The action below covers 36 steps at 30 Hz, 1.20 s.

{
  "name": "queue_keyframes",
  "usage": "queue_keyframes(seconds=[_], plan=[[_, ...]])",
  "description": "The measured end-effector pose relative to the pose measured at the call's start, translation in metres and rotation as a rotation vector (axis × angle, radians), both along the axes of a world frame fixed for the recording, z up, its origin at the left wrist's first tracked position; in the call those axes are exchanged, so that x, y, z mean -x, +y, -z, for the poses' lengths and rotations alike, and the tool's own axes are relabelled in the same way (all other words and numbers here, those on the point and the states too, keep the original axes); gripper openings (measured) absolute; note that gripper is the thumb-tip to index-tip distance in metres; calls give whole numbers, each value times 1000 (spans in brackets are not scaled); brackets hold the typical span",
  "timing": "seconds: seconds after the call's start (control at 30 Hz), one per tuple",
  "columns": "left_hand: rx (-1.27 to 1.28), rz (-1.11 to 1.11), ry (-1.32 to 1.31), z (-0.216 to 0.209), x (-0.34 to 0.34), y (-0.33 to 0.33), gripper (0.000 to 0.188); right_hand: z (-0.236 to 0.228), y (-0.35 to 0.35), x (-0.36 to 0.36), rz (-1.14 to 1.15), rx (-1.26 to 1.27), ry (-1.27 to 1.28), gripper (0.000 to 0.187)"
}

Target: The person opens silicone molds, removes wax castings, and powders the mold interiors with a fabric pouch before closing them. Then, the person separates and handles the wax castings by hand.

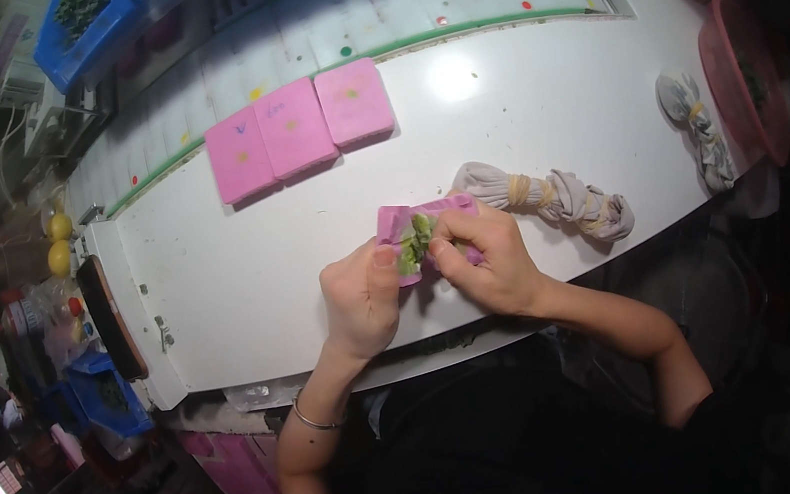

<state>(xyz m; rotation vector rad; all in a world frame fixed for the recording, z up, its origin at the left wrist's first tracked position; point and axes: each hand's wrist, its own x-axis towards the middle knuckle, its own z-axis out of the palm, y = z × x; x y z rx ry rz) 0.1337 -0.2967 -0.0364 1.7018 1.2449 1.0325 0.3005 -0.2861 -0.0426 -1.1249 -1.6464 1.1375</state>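
Observation:
Over the near part of the white table, I hold a small pink packet point(393, 219) between both hands. Green leafy bits point(417, 242) show at its middle, where it gapes. My left hand point(362, 297) grips the packet's left side, thumb on its front. The fingers of my right hand point(490, 259) are curled and pinched at the right side, close to the green bits. Just beyond the right hand lies a greyish cloth bundle point(565, 198) tied with yellowish bands. Three flat pink packets point(298, 131) rest in a row farther back.
A green-edged strip point(446, 35) borders the white table point(251, 298) at the back. On the right stand another tied cloth bundle point(702, 133) and a reddish basin point(734, 88). A dark phone-like slab point(110, 317) sits at the left edge. Blue bins point(111, 393) hold greenery.

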Motion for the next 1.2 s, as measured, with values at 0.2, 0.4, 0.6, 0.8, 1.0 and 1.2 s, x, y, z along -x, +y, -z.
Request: queue_keyframes(seconds=[0.2,0.4,0.6,0.8,1.0,1.2], plan=[[-12,-60,37,-1,-1,-3,37,-2,-1,1,-1,27,-14,15],[-34,-63,16,-5,-3,0,36,-3,-3,2,59,-6,-16,16],[-51,-195,-54,-3,1,-7,39,-3,-9,-1,17,197,61,24],[165,-124,-838,-10,-15,-12,100,-37,-37,18,-236,341,459,23],[290,-37,-1111,-32,-3,-11,107,-67,-45,10,-457,674,278,25],[509,125,-1041,-42,4,-20,101,-76,-9,-8,-64,-76,-70,15]])
